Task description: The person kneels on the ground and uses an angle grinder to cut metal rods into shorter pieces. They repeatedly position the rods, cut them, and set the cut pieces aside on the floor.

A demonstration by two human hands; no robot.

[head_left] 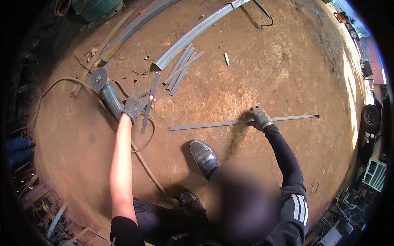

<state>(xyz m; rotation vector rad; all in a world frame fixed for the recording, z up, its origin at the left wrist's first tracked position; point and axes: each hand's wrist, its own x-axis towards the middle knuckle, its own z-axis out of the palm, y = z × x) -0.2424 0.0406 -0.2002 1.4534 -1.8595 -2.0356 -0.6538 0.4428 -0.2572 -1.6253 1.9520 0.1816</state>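
long strip: a long flat grey metal strip (230,122) lies across the rusty brown floor (266,69), running left to right in front of the person; it rests flat on the ground
right hand: the gloved right hand (260,118) is on the long strip, right of its middle; fingers bent down over the strip, pressing or gripping it, i cannot tell which
short bar: a shorter dark metal bar (150,103) lies on the floor, slanting up and away, well left of the long strip
left hand: the gloved left hand (136,105) sits at the short bar's left edge; fingers curled, touching the bar; whether they clasp it i cannot tell
grinder: an angle grinder (105,87) with a grey disc lies just left of the left hand; its cable (141,158) loops past the hand
shoe: a black shoe (204,157) stands below the long strip
farther out: a bundle of short grey strips (182,67), a long curved channel (193,33), a small white stick (226,59); a green cylinder (96,8) at the top left
labels: no label's shape or colour can be told here
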